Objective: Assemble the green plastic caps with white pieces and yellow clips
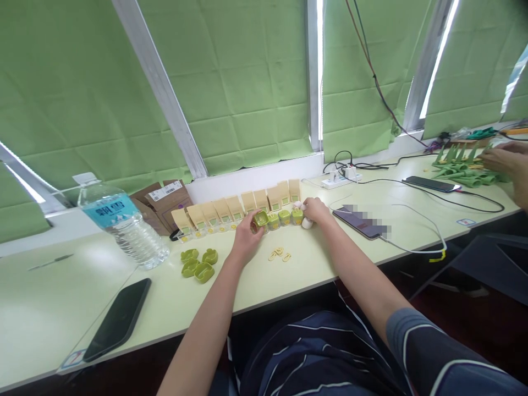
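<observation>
My left hand (246, 237) is closed on a small green plastic piece (261, 218) at the left end of a short row of green pieces (284, 217) on the desk. My right hand (317, 210) is curled at the right end of that row, fingers around a small white object (307, 222) that I cannot name. Behind the row stands a line of small tan packets (235, 209). Several loose green pieces (199, 264) lie to the left, and yellow rings (279, 254) lie just in front of my left hand.
A large water bottle (124, 223) stands at left, with a dark phone (118, 319) near the desk's front edge. Another phone (358, 222) on a cable lies right of my hands. A power strip (341, 179) sits by the window. Another person's hand (505, 160) works on green cones (464, 170) far right.
</observation>
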`<state>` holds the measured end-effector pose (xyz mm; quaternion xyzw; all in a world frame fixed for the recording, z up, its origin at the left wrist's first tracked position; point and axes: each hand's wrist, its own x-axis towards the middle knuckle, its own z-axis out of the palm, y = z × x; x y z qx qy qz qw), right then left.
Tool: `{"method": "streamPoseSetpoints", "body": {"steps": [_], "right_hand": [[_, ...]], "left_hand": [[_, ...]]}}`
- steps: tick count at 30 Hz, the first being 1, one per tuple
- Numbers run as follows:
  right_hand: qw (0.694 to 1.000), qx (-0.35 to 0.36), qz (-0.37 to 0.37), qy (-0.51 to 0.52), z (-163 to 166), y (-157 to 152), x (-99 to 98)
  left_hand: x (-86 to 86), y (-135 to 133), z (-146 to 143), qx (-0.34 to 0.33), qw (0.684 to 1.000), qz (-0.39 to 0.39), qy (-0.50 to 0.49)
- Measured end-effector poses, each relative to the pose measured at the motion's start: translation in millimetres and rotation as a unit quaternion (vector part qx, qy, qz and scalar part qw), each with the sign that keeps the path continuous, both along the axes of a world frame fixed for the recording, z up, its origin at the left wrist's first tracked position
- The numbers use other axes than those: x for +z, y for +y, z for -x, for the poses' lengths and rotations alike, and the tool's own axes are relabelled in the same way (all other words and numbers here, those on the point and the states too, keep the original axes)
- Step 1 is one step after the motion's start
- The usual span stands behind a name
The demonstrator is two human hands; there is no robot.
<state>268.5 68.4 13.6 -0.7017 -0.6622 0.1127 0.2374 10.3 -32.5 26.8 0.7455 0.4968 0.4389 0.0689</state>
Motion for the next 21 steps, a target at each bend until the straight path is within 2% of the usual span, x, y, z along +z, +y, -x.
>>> {"method": "streamPoseSetpoints", "body": {"steps": [5,8,10,11,14,16,21], "right_hand": [[0.998,-0.025,-0.048,0.032,-2,-3,3.1],[0.991,-0.031,-0.114,0.065,-2,-3,5.8],[0.980,-0.008,-0.171,0.100,1,-3,8.3],[0.972,0.014,-0.200,0.123,4,-3,9.8],[0.933,0.140,-0.264,0.200,20,-7,14.4],[0.909,0.214,-0.270,0.235,33,-13,16.6],[0.862,0.328,-0.254,0.290,62,-33,17.2]], "left_hand": [[-1.1,0,1,0.000,1.000,-0.007,-0.001],[-2.2,1,1,0.000,1.000,-0.009,0.001],[-2.9,2,1,-0.002,1.000,-0.009,-0.001],[-3.3,2,2,-0.002,1.000,-0.007,-0.002],[-4.3,3,2,0.001,1.000,-0.003,-0.008],[-5.0,5,2,0.006,1.000,-0.003,-0.013],[-7.5,9,4,0.004,1.000,-0.024,-0.018]]}}
